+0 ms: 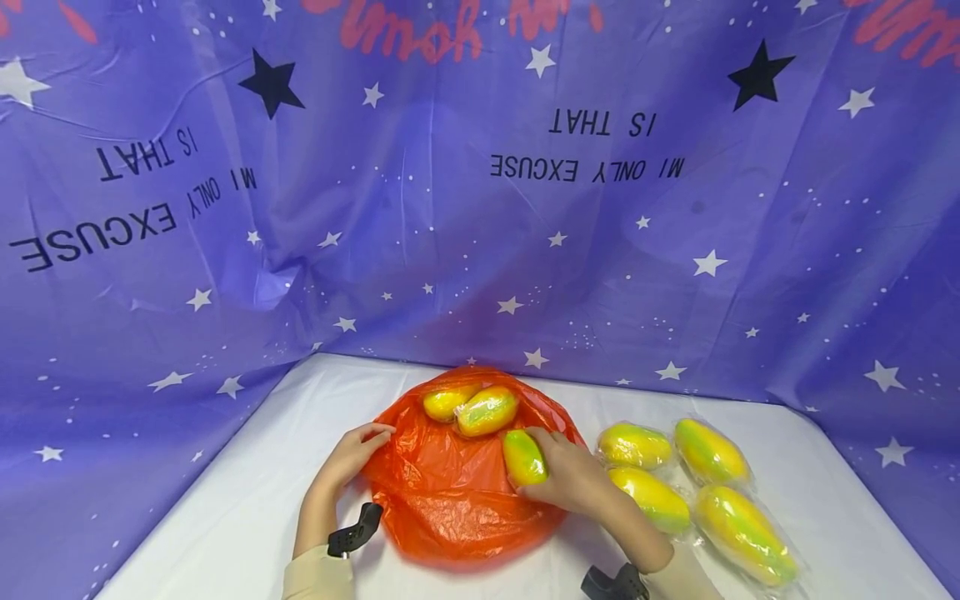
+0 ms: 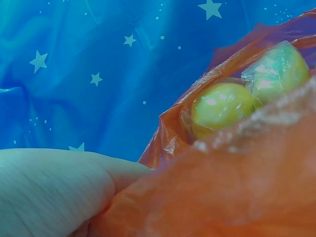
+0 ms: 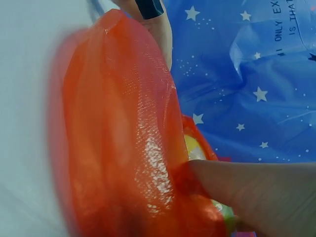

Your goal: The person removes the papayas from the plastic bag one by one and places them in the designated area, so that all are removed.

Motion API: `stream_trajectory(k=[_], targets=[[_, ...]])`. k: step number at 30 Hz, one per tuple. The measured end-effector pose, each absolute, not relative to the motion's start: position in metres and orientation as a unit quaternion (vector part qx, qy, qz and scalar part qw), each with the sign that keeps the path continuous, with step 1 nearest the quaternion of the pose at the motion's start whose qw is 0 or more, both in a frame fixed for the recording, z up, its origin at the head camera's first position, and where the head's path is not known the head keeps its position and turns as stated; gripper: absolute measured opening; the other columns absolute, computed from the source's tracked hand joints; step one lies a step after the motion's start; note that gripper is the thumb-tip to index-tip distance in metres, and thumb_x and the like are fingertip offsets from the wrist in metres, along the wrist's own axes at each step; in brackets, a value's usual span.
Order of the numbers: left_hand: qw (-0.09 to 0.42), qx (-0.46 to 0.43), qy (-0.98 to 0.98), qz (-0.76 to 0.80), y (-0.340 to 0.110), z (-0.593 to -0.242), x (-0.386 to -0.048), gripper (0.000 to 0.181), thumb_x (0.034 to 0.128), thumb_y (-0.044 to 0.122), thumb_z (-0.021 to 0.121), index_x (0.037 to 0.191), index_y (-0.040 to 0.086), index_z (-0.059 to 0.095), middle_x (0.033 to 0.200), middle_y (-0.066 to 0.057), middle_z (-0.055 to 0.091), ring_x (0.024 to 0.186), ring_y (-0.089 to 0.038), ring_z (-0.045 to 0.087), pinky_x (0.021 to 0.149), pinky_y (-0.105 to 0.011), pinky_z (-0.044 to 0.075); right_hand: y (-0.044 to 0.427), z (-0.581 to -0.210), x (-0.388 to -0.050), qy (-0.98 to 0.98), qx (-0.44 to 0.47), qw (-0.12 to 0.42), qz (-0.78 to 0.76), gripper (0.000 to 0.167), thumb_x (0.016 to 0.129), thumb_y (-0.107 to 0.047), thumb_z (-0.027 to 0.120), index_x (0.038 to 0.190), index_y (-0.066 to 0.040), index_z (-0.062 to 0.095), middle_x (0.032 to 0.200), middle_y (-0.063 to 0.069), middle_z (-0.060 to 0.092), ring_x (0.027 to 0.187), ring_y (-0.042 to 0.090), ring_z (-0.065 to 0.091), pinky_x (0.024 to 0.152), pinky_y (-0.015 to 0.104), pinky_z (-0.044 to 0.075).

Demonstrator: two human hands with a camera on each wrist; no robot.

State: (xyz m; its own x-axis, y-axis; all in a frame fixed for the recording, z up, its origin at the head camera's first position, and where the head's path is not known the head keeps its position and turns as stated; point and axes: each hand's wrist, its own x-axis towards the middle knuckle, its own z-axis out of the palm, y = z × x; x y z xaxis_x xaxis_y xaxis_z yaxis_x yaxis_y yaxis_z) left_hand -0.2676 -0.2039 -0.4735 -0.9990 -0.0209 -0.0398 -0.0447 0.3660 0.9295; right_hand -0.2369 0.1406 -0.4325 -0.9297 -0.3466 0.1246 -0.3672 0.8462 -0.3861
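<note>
A red plastic bag (image 1: 465, 525) lies spread open on the table, its mouth facing up. At its left rim, my left hand (image 1: 351, 457) pinches the film between thumb and fingers; the left wrist view shows the thumb on the bag's edge. Inside, towards the back, two clear-wrapped yellow-green mangoes (image 1: 487, 411) lie against each other. My right hand (image 1: 573, 475) grips another mango (image 1: 524, 457) over the right part of the bag's mouth. In the right wrist view the bag's side hides most of that mango.
To the right of the bag, several wrapped mangoes (image 1: 711, 451) lie close together on the white tabletop (image 1: 847, 517). A purple star-printed curtain (image 1: 465, 233) hangs along the table's back and left sides. Black wrist mounts (image 1: 356, 531) sit on both forearms.
</note>
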Motion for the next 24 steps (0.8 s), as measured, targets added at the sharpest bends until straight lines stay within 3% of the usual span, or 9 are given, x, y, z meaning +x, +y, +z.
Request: stream_trajectory(k=[9, 19, 24], targets=[[0.013, -0.021, 0.827, 0.562, -0.203, -0.473, -0.267, 0.027, 0.0974, 0.015, 0.055, 0.116, -0.003, 0.064, 0.120, -0.018, 0.061, 0.108, -0.029, 0.055, 0.088, -0.036, 0.045, 0.144, -0.439, -0.237, -0.937, 0.200, 0.037, 0.284, 0.077, 0.071, -0.035, 0.082, 0.138, -0.019, 0.050, 0.135, 0.004, 0.055, 0.119, 0.031, 0.053, 0.097, 0.058, 0.037], [0.012, -0.022, 0.822, 0.569, -0.204, -0.472, -0.266, 0.027, 0.0974, 0.014, 0.055, 0.115, -0.003, 0.064, 0.121, -0.018, 0.060, 0.107, -0.028, 0.055, 0.087, -0.035, 0.044, 0.144, -0.428, -0.234, -0.896, 0.214, 0.037, 0.388, 0.073, 0.071, -0.026, 0.083, 0.137, -0.019, 0.052, 0.134, 0.000, 0.055, 0.116, 0.027, 0.053, 0.094, 0.055, 0.042], [0.013, -0.024, 0.820, 0.572, -0.204, -0.472, -0.267, 0.027, 0.0972, 0.014, 0.055, 0.115, -0.003, 0.064, 0.120, -0.018, 0.061, 0.107, -0.028, 0.055, 0.087, -0.034, 0.044, 0.143, -0.426, -0.233, -0.891, 0.200, 0.055, 0.403, 0.072, 0.072, -0.027, 0.083, 0.137, -0.024, 0.052, 0.134, -0.007, 0.054, 0.117, 0.023, 0.052, 0.094, 0.053, 0.042]])
